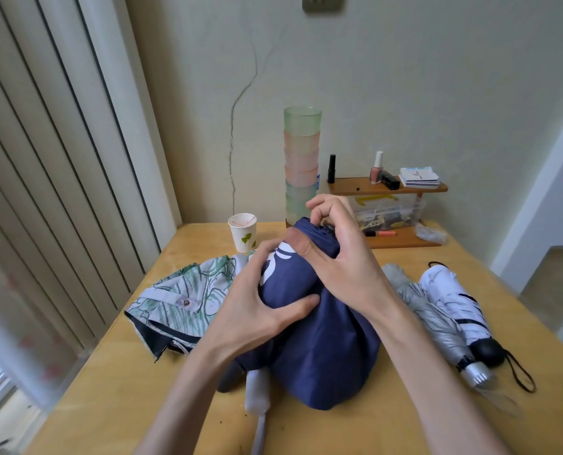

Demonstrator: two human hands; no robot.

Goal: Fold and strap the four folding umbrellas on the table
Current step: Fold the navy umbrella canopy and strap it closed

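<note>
Two hands hold the navy umbrella [322, 349], which stands tilted on the table [109, 389] with its loose fabric bunched below the grip. The left hand [253, 310] wraps round the middle of the canopy, thumb pressed flat on the cloth. The right hand [342, 254] curls over the top end, thumb against the fabric and fingertips bent in at the tip. Left of the grip lies the leaf umbrella [188, 300], unfolded and limp. Right of the grip, the silver umbrella [437, 326] and white umbrella [450, 297] lie side by side, touching. Under the left wrist a white handle [257, 389] pokes out; whose it is I cannot tell. Beyond the grip stand a cup [243, 231], stacked tumblers [301, 165] and a shelf [388, 188].
</note>
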